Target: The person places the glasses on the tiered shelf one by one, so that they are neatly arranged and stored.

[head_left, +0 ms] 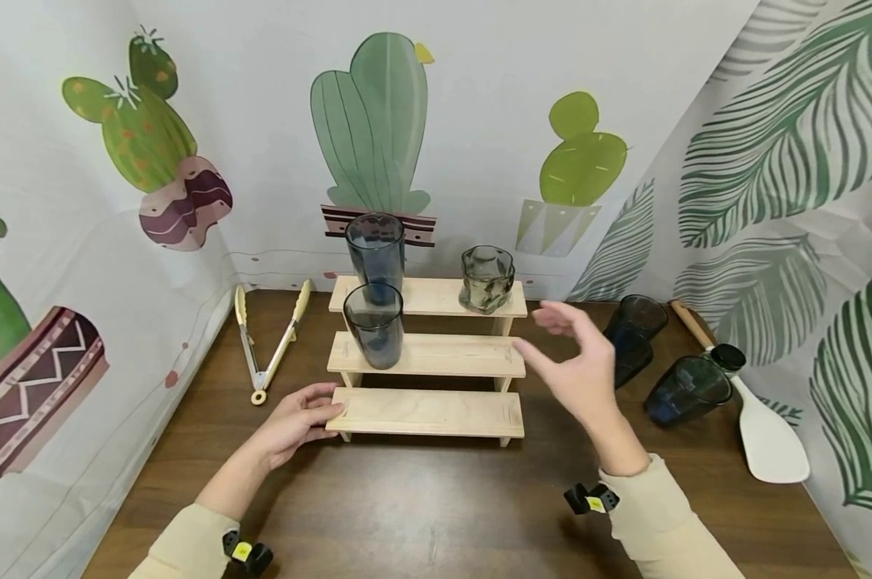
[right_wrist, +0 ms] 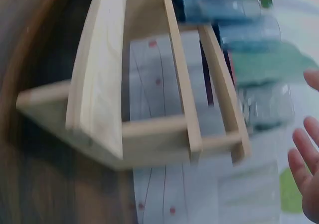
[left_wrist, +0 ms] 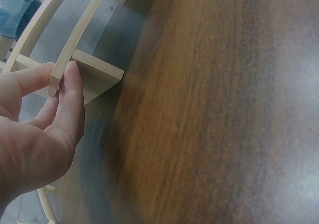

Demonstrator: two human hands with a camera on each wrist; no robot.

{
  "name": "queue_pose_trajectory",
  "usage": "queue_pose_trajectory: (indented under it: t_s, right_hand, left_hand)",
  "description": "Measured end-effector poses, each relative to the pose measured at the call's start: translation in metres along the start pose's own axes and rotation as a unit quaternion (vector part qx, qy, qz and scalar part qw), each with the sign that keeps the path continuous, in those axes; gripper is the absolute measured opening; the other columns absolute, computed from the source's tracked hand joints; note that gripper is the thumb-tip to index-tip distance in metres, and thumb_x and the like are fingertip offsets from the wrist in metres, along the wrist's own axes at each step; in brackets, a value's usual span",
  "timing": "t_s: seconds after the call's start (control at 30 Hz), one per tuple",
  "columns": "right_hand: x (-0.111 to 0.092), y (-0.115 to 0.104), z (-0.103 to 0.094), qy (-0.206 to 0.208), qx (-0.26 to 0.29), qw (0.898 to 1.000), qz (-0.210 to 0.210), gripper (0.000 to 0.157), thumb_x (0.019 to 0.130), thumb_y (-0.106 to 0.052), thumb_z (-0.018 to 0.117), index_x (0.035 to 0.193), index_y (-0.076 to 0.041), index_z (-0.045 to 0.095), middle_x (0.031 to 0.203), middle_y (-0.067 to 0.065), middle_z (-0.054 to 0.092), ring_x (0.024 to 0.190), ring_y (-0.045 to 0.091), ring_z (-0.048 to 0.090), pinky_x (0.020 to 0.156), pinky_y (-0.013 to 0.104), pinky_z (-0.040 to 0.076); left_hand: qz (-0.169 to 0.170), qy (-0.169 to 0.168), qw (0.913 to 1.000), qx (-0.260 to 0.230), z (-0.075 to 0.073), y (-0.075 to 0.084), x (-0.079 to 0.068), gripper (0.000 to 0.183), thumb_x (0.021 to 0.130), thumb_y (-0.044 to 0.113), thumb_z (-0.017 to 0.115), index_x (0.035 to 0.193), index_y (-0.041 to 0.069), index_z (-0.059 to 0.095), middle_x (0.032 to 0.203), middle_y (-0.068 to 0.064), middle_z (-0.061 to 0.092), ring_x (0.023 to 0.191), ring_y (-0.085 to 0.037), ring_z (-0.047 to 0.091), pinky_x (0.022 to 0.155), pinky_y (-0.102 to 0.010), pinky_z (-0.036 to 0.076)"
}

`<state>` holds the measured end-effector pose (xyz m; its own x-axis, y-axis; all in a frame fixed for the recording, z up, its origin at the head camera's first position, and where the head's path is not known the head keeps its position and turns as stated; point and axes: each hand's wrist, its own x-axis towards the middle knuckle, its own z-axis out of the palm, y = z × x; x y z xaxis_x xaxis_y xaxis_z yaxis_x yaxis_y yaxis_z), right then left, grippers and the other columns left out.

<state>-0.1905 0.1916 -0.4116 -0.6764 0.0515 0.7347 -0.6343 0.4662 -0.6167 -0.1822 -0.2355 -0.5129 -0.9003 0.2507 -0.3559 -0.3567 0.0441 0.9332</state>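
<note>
A three-step wooden stand (head_left: pixel 425 410) is in the middle of the table. My left hand (head_left: pixel 298 422) pinches the left end of its lowest board, thumb and fingers on either side of the board's edge (left_wrist: pixel 59 77) in the left wrist view. My right hand (head_left: pixel 577 362) is in the air beside the stand's right end, fingers spread and holding nothing. On the top step stand a tall blue glass (head_left: pixel 375 249) at the left and a short wavy greenish glass (head_left: pixel 487 281) at the right. Another blue glass (head_left: pixel 375 330) stands on the middle step's left.
Yellow-tipped tongs (head_left: pixel 262 354) lie spread at the left. To the right are dark blue glasses (head_left: pixel 685 394), (head_left: pixel 639 318), a black-capped bottle (head_left: pixel 728 359) and a white spatula (head_left: pixel 769 434) with a wooden handle. Printed cloth (head_left: pixel 262 121) hangs behind the table.
</note>
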Motion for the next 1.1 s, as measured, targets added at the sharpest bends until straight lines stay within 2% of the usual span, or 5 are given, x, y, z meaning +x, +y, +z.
queue_pose_trajectory:
  t_s: [0.17, 0.33, 0.53, 0.83, 1.1]
  right_hand:
    - [-0.005, 0.026, -0.022, 0.070, -0.090, 0.992, 0.051, 0.064, 0.076, -0.012, 0.094, 0.134, -0.009, 0.066, 0.129, 0.007, 0.067, 0.119, 0.026, 0.057, 0.104, 0.036, 0.043]
    - [-0.015, 0.050, -0.039, 0.094, -0.137, 0.982, 0.093, 0.069, 0.078, -0.020, 0.093, 0.140, -0.011, 0.062, 0.144, 0.009, 0.055, 0.136, 0.031, 0.040, 0.112, 0.055, 0.030]
    - [-0.029, 0.070, -0.049, 0.124, -0.147, 0.970, 0.146, 0.076, 0.076, -0.021, 0.094, 0.142, -0.012, 0.059, 0.146, 0.010, 0.051, 0.137, 0.031, 0.036, 0.112, 0.051, 0.029]
    - [-0.053, 0.092, -0.057, 0.096, -0.141, 0.947, 0.273, 0.098, 0.079, -0.024, 0.092, 0.158, -0.014, 0.036, 0.157, 0.008, 0.038, 0.143, 0.028, 0.035, 0.118, 0.051, 0.029]
    - [-0.071, 0.106, -0.060, 0.074, -0.099, 0.923, 0.363, 0.110, 0.080, -0.024, 0.092, 0.162, -0.025, 0.018, 0.156, 0.011, 0.041, 0.141, 0.030, 0.042, 0.114, 0.051, 0.035]
  left_hand:
    - [0.001, 0.000, 1.0000, -0.002, 0.000, -0.001, 0.000, 0.063, 0.101, 0.011, 0.067, 0.151, -0.009, 0.033, 0.122, -0.018, 0.060, 0.095, -0.021, 0.067, 0.080, -0.033, 0.060]
    - [0.002, -0.005, 1.0000, 0.001, 0.000, -0.001, 0.000, 0.064, 0.102, 0.012, 0.067, 0.152, -0.008, 0.032, 0.125, -0.019, 0.059, 0.097, -0.021, 0.068, 0.081, -0.033, 0.060]
    - [0.004, -0.009, 0.9999, 0.004, -0.001, 0.000, 0.000, 0.065, 0.102, 0.013, 0.067, 0.153, -0.008, 0.032, 0.126, -0.020, 0.059, 0.097, -0.021, 0.068, 0.081, -0.034, 0.060]
    - [-0.003, -0.009, 0.9999, 0.007, -0.003, 0.001, 0.002, 0.066, 0.101, 0.012, 0.067, 0.152, -0.009, 0.032, 0.123, -0.019, 0.061, 0.096, -0.021, 0.068, 0.081, -0.034, 0.060]
    - [-0.005, -0.012, 0.9999, 0.001, -0.005, 0.003, 0.000, 0.066, 0.100, 0.011, 0.068, 0.152, -0.009, 0.033, 0.124, -0.019, 0.061, 0.096, -0.020, 0.068, 0.081, -0.034, 0.060]
